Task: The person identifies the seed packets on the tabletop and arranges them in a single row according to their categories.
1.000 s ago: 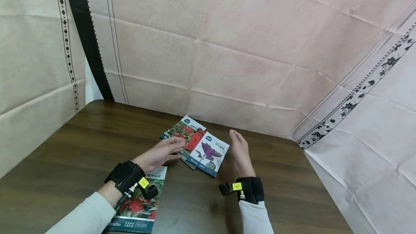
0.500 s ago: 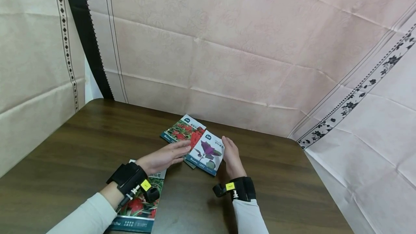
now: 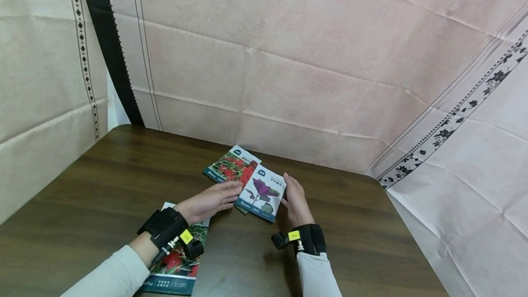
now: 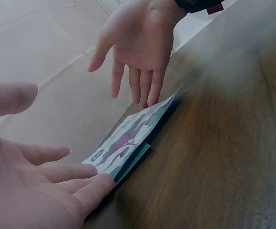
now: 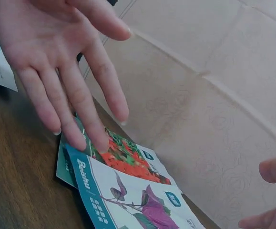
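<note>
A seed packet with a purple flower [image 3: 261, 194] lies on a small pile, partly over a red-flowered seed packet [image 3: 231, 166]. The left hand [image 3: 209, 201] reaches in from the left, its straight fingertips at the near left edge of the pile. On the other side, the right hand [image 3: 296, 200] has its fingers extended along the purple packet's right edge. Both palms face inward in the wrist views. A green packet edge [image 4: 140, 155] shows beneath the top packet. Another red-flowered packet [image 3: 169, 284] lies under the left wrist, partly hidden by it.
The brown wooden table [image 3: 350, 242] meets a pale patterned cloth [image 3: 268, 81] close behind the pile. More cloth [image 3: 474, 187] hangs at the right, and a black strip [image 3: 113, 49] runs down at the back left.
The right hand has moved left to the purple packet's right edge. The left hand has slid slightly right. The purple packet has shifted a little left.
</note>
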Demonstrator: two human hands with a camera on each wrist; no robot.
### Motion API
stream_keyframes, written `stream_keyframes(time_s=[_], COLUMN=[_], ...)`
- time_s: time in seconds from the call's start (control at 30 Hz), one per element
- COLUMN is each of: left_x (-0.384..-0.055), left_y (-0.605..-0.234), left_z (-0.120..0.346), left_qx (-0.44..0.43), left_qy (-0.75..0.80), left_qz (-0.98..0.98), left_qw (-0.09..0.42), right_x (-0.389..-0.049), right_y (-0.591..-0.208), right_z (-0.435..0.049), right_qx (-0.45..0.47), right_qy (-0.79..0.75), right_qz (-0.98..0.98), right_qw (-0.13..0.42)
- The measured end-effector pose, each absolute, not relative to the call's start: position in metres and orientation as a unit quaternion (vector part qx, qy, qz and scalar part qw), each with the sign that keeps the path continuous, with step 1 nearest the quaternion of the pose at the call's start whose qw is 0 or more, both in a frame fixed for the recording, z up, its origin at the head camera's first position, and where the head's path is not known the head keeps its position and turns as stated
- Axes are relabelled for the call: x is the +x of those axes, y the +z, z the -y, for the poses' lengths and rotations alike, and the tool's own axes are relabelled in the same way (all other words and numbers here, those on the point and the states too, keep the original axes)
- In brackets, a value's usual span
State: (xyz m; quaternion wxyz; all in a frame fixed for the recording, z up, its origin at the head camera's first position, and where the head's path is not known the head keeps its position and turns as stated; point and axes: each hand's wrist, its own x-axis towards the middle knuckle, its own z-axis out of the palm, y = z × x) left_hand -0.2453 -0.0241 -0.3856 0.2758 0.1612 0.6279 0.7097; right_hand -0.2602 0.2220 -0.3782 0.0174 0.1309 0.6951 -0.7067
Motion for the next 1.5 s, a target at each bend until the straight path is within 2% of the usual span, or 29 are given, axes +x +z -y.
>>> stream_keyframes(time_s=[0.5,0.93,1.5], left_x=[-0.245,-0.245,-0.244], left_y=[-0.387,-0.387,-0.389], left_z=[0.024,0.022,0.021], left_qx=[0.147,0.131,0.135], left_qy=[0.715,0.737,0.748], left_qz=[-0.626,-0.599,-0.581], left_qw=[0.274,0.282,0.291], right_x=[-0.262,-0.266,-0.263], right_y=[-0.38,-0.384,-0.392], right_z=[-0.229,-0.223,-0.206], right_qx=[0.174,0.139,0.114], right_qy=[-0.735,-0.745,-0.761], right_qz=[-0.655,-0.649,-0.635], right_qw=[0.023,0.067,0.067])
